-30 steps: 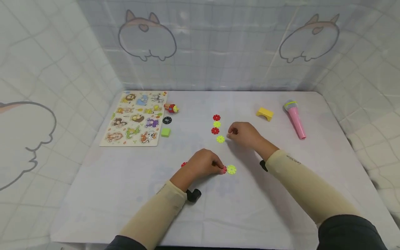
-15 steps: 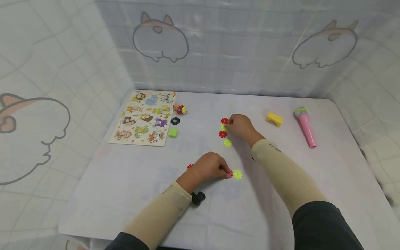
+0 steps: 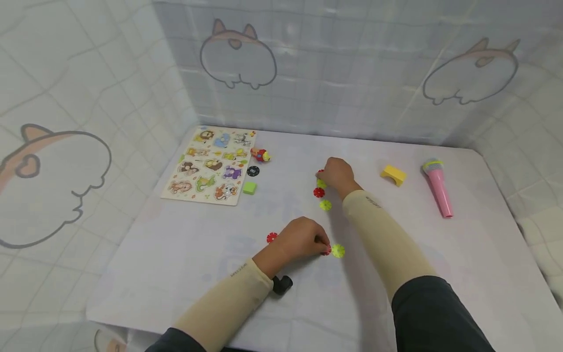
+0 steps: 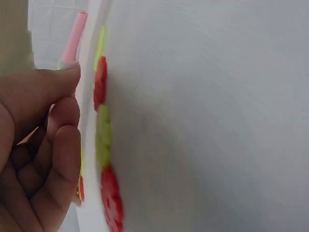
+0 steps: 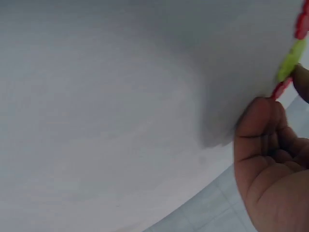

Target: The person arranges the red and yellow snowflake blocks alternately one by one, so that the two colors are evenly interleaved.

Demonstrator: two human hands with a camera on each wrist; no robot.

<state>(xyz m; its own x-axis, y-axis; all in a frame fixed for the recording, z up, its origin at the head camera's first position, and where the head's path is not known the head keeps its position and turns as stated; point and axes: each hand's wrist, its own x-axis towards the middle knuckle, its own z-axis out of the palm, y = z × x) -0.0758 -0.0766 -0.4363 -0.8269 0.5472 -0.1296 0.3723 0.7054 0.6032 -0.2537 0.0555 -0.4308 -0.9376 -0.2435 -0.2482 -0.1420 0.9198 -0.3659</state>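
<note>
Tugging the cloth-covered worktop (image 3: 176, 264) with either sleeve could cause a wrinkle that skews both rows of discs. The right hand (image 3: 338, 175) pinches the far red disc (image 5: 281, 88) between thumb and finger; if it pulled back low, it could sweep away the nearest yellow-green disc (image 3: 325, 205), on the near side of those fingers. A tilted grip might also unsettle the adjoining yellow-green disc (image 5: 291, 60). The left hand (image 3: 303, 238) has its fingers curled together, apparently holding nothing, just above the inner red disc (image 4: 100, 82); a clumsy press could knock that out of line with the end yellow-green disc (image 3: 338, 251).

From the head, the left hand covers much of the near row; its own wrist view shows the blurred middle yellow-green disc (image 4: 103, 137) there. The right thumb is cut off by its wrist view's edge. Whether the left fingertips touch anything, or neighbouring discs interlock, I cannot tell.
</note>
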